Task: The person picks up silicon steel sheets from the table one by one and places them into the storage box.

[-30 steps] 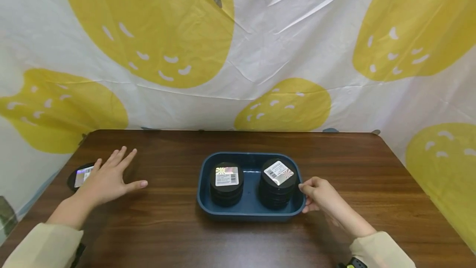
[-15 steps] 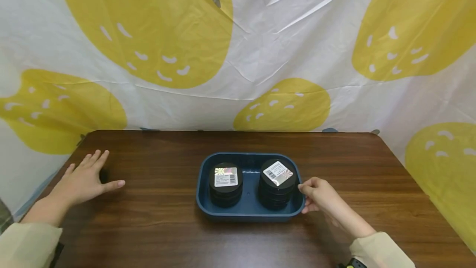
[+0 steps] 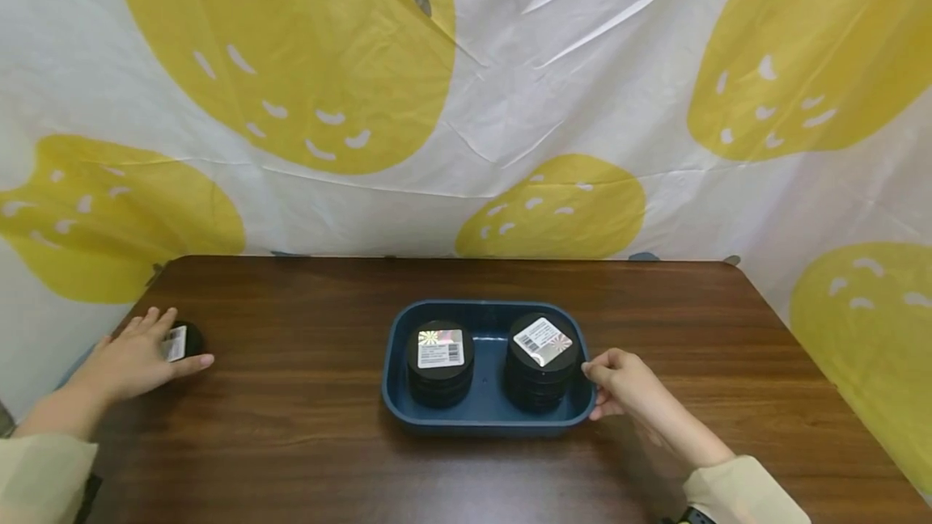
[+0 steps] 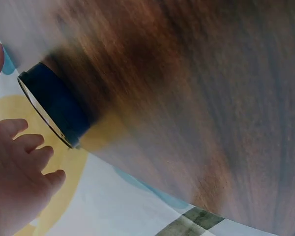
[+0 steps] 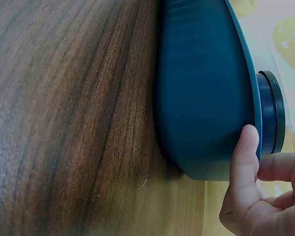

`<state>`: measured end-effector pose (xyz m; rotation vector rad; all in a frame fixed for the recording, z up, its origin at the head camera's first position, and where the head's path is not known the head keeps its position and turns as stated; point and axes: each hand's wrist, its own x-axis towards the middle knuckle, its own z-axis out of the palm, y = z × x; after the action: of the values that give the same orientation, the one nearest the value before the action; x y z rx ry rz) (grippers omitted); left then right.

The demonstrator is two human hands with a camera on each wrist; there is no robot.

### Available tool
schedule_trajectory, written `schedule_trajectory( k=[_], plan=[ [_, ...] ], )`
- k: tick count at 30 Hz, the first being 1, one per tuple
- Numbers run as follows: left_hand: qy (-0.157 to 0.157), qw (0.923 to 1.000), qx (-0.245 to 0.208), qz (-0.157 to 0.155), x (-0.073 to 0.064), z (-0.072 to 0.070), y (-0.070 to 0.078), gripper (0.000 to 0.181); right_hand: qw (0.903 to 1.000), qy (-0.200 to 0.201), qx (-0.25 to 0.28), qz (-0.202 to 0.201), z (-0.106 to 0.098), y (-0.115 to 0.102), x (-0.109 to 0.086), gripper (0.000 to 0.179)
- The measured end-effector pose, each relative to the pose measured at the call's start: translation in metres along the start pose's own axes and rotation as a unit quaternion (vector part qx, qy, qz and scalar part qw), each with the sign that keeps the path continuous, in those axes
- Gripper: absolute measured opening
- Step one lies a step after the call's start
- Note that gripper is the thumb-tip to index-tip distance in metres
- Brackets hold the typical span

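Observation:
In the head view my left hand (image 3: pixel 134 356) is spread over the left end of the table, partly covering a flat round black jar (image 3: pixel 193 340) with a white label. The left wrist view shows that jar (image 4: pixel 59 103) resting on the wood, with the loosely bent fingers (image 4: pixel 32 142) a little apart from its top. On the other side, my right hand (image 3: pixel 626 386) pinches the right rim of a blue tray (image 3: pixel 484 419) between thumb and fingers. Inside the tray stand two stacks of similar black jars, a left stack (image 3: pixel 440 386) and a right stack (image 3: pixel 540 386), each with a label on top.
The brown wooden table (image 3: pixel 306 443) has its far edge against a white cloth (image 3: pixel 349 217) printed with yellow fruit. Beyond the table's left edge the cloth hangs close by the left hand.
My left hand has moved left and now leaves the jar's right part in sight, after hiding the jar half a second ago. The right hand keeps its grip on the tray.

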<state>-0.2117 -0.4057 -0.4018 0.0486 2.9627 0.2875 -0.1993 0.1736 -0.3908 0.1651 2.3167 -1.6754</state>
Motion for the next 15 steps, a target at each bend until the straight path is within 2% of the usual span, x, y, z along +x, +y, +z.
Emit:
schedule_trajectory(
  k=[6, 15],
  plan=[
    [-0.008, 1.0000, 0.003, -0.003, 0.0031, 0.0017, -0.0020, 0.103, 1.0000, 0.003, 0.000, -0.002, 0.0005, 0.0001, 0.0000, 0.023],
    [0.009, 0.9999, -0.005, 0.011, 0.0061, 0.0014, -0.0080, 0.094, 1.0000, 0.002, 0.002, -0.004, 0.0002, 0.0006, 0.0000, 0.022]
  ],
)
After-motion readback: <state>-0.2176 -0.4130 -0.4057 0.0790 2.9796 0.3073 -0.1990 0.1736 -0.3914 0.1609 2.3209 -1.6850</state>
